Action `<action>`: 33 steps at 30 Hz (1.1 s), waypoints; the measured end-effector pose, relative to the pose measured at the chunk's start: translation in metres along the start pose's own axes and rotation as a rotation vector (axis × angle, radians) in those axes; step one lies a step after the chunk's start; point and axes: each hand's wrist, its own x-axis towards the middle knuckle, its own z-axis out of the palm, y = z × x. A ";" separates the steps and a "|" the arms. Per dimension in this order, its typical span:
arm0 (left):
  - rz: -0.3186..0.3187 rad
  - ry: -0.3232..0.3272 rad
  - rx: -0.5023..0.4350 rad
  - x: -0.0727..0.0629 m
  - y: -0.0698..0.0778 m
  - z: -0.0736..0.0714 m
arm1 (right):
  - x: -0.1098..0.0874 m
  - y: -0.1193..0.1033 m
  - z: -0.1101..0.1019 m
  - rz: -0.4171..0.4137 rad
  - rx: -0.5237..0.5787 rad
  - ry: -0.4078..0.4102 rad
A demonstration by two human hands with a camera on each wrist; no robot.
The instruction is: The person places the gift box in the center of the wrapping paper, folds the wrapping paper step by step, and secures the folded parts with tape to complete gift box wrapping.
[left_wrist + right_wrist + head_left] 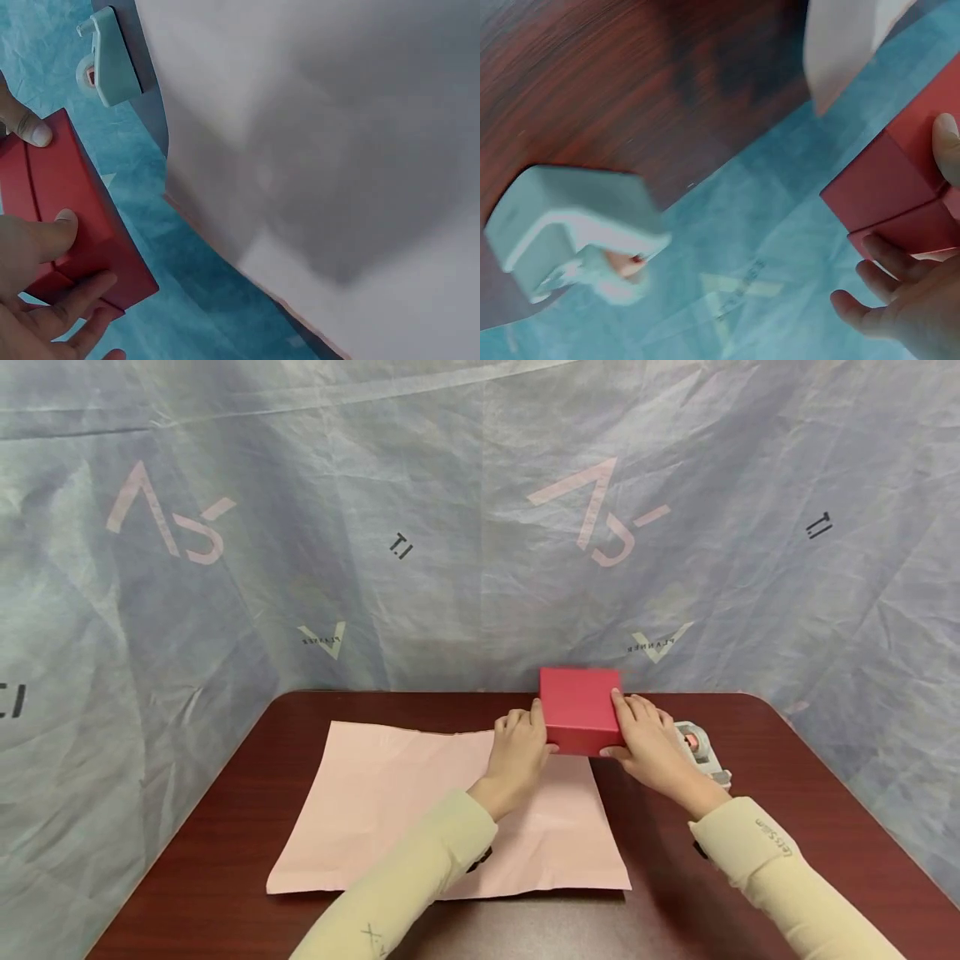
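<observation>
Tabletop (pixel 228 852) below, both hands (pixel 517 750) (pixel 654 745) grip a red box (pixel 580 702).

Red box (pixel 580 700): held between left hand (pixel 519 747) and right hand (pixel 649 740)
Pink paper sheet (pixel 435 810): on table (pixel 195 852)
Tape dispenser (pixel 709 757): beside right hand

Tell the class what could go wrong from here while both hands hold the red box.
The red box shows a seam, so it might come apart if the left hand and right hand grip only one part.
The tape dispenser sits close to the right hand, which could knock it.
The left sleeve passes over the pink paper and might drag or crease it.
</observation>
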 end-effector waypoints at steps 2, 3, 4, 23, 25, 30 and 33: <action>0.000 -0.009 -0.018 -0.007 -0.008 -0.005 | 0.002 -0.008 0.004 -0.015 -0.001 0.012; -0.003 -0.015 -0.025 -0.010 -0.012 -0.008 | 0.003 -0.013 0.006 -0.021 0.003 0.017; -0.005 -0.017 -0.031 -0.013 -0.016 -0.010 | 0.004 -0.017 0.008 -0.026 0.004 0.020; -0.074 -0.005 -0.076 -0.066 -0.087 -0.040 | 0.021 -0.101 0.044 -0.104 0.098 0.025; -0.085 -0.004 -0.074 -0.071 -0.093 -0.043 | 0.022 -0.109 0.047 -0.112 0.101 0.009; -0.107 -0.012 -0.081 -0.085 -0.105 -0.044 | 0.025 -0.125 0.055 -0.120 0.107 -0.039; -0.117 -0.013 -0.086 -0.091 -0.112 -0.042 | 0.025 -0.132 0.060 -0.120 0.103 -0.062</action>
